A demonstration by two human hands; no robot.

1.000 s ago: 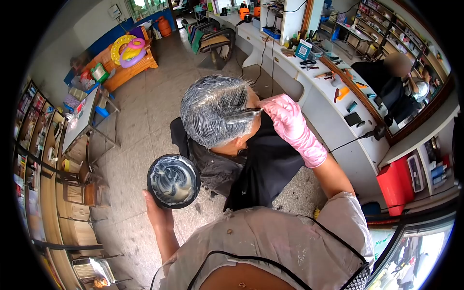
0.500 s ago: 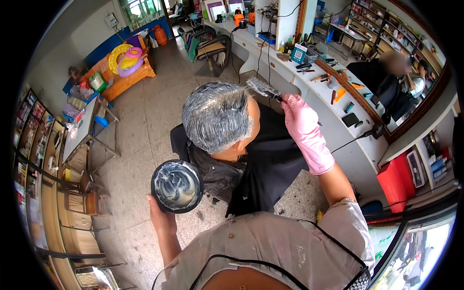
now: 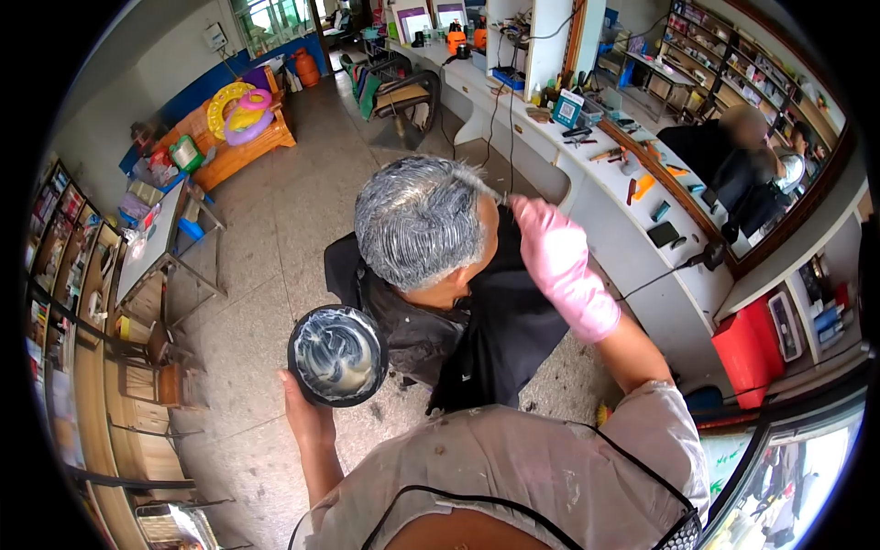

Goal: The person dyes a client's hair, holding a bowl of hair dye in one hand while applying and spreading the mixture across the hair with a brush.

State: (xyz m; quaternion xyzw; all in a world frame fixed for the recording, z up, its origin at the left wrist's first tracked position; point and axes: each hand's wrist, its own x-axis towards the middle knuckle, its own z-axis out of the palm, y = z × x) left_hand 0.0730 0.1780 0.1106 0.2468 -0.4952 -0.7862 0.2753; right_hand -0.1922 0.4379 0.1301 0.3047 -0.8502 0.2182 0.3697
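Sweeping back down, the right hand (image 3: 548,249) in its pink rubber glove is closed around the handle of a dye brush (image 3: 496,193), whose bristle end now meets the top of the seated person's grey, paste-coated hair (image 3: 417,220) near the front parting; half a second ago that brush was lifted clear above the head with its bristles showing, so the stroke has gone from a raised pause to fresh contact, and only a sliver of the brush shows past the glove. That reads to me as another pass of combing the paste through, not a reload. The bare left hand (image 3: 305,414) cups from beneath a round black mixing bowl (image 3: 337,356) streaked with white cream, held low beside the black cape (image 3: 500,316) and well apart from the brush; it has barely shifted. Beyond the sitter runs a long white counter (image 3: 632,243) strewn with tools beneath a wall mirror (image 3: 747,151), and a red bin (image 3: 742,348) stands against it.
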